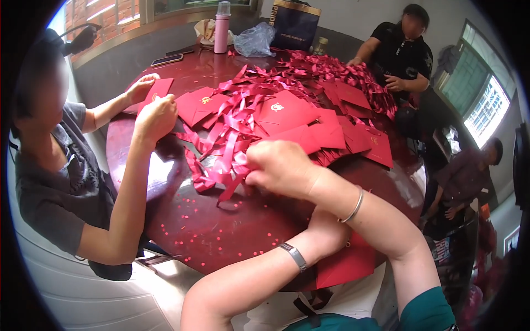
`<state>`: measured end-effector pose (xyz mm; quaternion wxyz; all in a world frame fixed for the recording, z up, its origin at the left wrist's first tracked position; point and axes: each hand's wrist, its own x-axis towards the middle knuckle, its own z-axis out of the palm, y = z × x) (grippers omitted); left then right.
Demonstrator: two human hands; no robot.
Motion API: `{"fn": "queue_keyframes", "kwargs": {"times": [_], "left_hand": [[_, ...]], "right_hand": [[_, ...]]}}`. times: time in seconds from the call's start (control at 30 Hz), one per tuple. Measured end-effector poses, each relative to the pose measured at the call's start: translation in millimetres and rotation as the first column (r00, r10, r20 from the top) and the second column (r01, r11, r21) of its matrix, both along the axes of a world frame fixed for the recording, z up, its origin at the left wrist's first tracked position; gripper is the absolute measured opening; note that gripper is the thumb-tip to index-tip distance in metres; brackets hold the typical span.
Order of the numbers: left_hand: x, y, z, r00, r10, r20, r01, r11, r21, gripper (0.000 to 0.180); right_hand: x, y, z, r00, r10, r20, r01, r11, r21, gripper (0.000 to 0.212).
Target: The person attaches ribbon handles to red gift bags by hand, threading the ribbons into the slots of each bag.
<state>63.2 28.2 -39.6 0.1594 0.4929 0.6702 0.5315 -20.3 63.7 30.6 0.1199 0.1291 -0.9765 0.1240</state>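
Observation:
My right hand (pixel 282 167), with a bangle on its wrist, reaches across to the left over the table. Its fingers are closed at a bunch of shiny pink-red ribbons (pixel 227 157). Beneath my right forearm crosses my left arm, which wears a watch. Only part of my left hand (pixel 327 227) shows; its fingers are hidden behind the right forearm. Right beside it, at the near table edge, lies a red paper envelope (pixel 345 266); whether the left hand grips it is hidden. Beyond my right hand, red envelopes with gold emblems (pixel 284 113) lie in overlapping stacks.
Small red paper dots (pixel 207 237) are scattered over the round dark-red table (pixel 165 220). A person at the left holds a red envelope (pixel 156 92). Another stands by the far ribbon pile (pixel 309 69). A pink bottle (pixel 221 33), plastic bag (pixel 255 39) and phone (pixel 167 59) sit at the back.

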Motion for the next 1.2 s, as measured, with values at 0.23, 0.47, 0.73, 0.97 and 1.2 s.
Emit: {"fn": "queue_keyframes", "kwargs": {"times": [0.23,0.47,0.73,0.97,1.2], "left_hand": [[1.9,-0.6,13.3,0.878,-0.077,-0.473,-0.023,0.979,-0.203,0.019],[-13.2,-3.9,28.2,0.996,0.022,-0.092,-0.022,1.000,-0.001,0.013],[-33.1,-13.5,41.9,0.799,-0.303,0.519,-0.005,0.860,0.510,0.010],[-19.3,-8.6,42.1,0.507,-0.451,0.735,0.040,0.863,0.503,0.013],[-29.8,-8.7,17.0,0.470,-0.283,0.836,-0.014,0.945,0.327,0.031]], "right_hand": [[44.6,68.1,44.2,0.989,-0.054,-0.135,0.021,0.971,-0.237,0.008],[133.5,150.2,82.4,0.778,-0.460,-0.428,0.283,0.864,-0.416,0.009],[196.0,222.1,-10.7,0.926,-0.320,-0.198,0.305,0.946,-0.107,0.027],[178.2,136.3,-14.7,0.995,-0.072,0.066,0.089,0.388,-0.917,0.033],[170.7,109.3,-33.1,0.988,-0.045,0.151,0.157,0.309,-0.938,0.035]]}}
